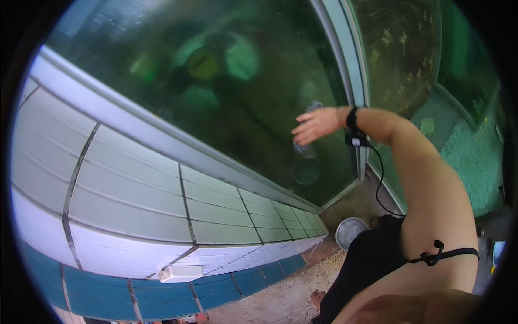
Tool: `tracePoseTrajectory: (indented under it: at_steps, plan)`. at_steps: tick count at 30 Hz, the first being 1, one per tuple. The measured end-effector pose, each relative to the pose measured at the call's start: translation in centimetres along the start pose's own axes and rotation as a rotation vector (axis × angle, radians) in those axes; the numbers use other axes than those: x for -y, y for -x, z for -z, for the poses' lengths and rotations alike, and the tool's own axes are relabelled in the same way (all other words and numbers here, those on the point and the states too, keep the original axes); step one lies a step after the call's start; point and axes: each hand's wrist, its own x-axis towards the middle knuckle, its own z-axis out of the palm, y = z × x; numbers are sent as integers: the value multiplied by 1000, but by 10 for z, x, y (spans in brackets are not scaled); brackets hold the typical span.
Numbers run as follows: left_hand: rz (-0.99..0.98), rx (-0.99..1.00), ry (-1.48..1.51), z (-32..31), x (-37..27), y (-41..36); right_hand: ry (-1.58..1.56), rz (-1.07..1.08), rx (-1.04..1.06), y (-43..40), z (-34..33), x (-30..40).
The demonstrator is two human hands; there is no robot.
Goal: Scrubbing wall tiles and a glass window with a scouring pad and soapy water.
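My right hand [315, 125] is stretched out, flat against a dark green window pane [259, 133]. Under its palm and fingers is a crumpled grey-and-white patterned cloth [315, 106], showing above and below the hand, pressed to the glass. A black band with a small device and a cable is on that wrist. My left hand [317, 297] hangs low by the black garment, mostly hidden; only curled fingers show, and what they hold, if anything, cannot be made out. Round shapes show blurred in the glass.
A white window frame [162, 139] runs above a ledge of pale tiles [129, 170], with blue tiles [162, 297] below. A white box [181, 273] sits on the wall's edge. A round metal basin [350, 233] stands on the floor near my body. Another glass panel is at the right.
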Motion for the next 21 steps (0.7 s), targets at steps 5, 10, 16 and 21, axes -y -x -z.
tracePoseTrajectory:
  at_steps: [5, 10, 16, 21]
  plan:
    - [-146, 32, -166, -7, 53, -28, 318, -199, -298, -62, 134, -157]
    - [-149, 104, -158, -12, 14, -28, 539, -444, -768, -80, 230, -286]
    - [-200, 136, -134, -15, -21, -29, 323, -789, -625, -27, 113, -145]
    - [-313, 192, -130, -22, -67, -34, 47, -952, -226, 61, -4, 32]
